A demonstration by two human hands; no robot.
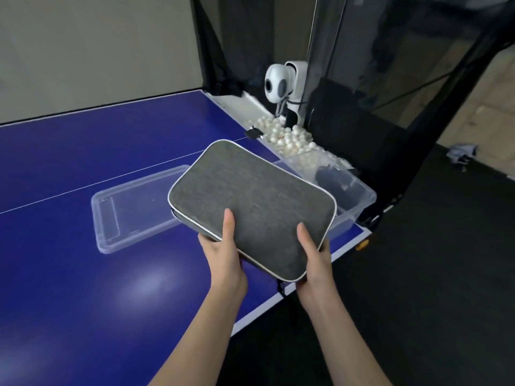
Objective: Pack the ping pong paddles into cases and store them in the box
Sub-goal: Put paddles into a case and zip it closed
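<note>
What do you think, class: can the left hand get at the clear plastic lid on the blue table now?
Probably not yet: the left hand grips the grey fabric case, shared with the right hand. The clear plastic lid lies beside it, nothing between, so releasing would likely suffice.

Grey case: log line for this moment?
grey case: held near clear box | left hand: grips it | right hand: grips it | lid: flat on table

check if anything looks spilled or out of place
Nothing stands out. The left hand and right hand hold the grey fabric case tilted by the clear plastic box, the clear lid lies flat on the blue table, and the white balls sit in their tray.
</note>
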